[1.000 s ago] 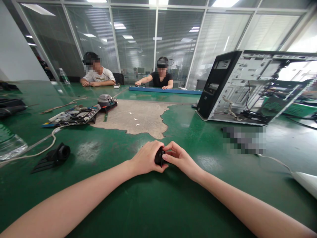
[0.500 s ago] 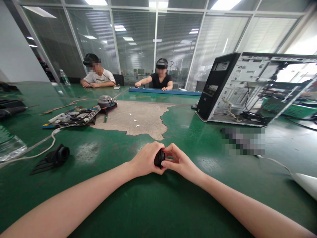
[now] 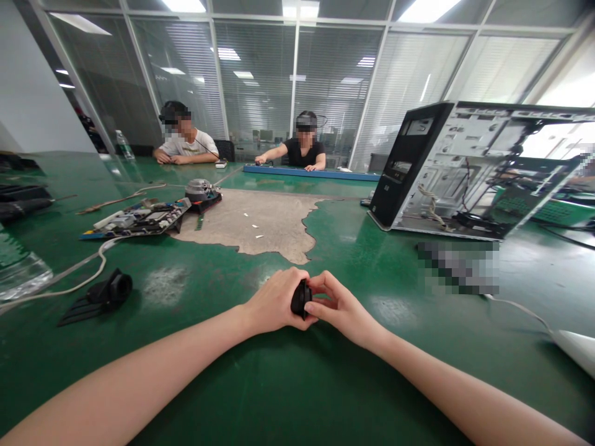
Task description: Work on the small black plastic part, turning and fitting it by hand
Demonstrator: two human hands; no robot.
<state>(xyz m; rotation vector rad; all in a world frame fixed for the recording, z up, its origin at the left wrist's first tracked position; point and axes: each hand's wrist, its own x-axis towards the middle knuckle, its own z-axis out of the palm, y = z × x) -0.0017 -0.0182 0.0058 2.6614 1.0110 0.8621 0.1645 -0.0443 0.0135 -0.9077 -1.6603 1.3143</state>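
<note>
A small black round part [image 3: 301,300], its exact kind not clear, is held between my two hands just above the green table [image 3: 297,384]. My left hand [image 3: 274,300] wraps round it from the left, the back of the hand facing up and hiding much of the part. From the right, my right hand [image 3: 337,303] pinches its rim, the thumb at the near side and the fingers at the far side. Off to the left lies a black plastic piece [image 3: 105,297] with a round collar and long prongs.
Ahead on the left sit a circuit board [image 3: 139,217] and a metal-topped fan-like part [image 3: 203,192]. An opened computer case [image 3: 418,167] stands at the right. A plastic bottle [image 3: 21,266] lies far left. Two people [image 3: 304,148] sit across the table.
The whole view has shifted very slightly. Both hands keep their hold on the black part, with hardly any movement.
</note>
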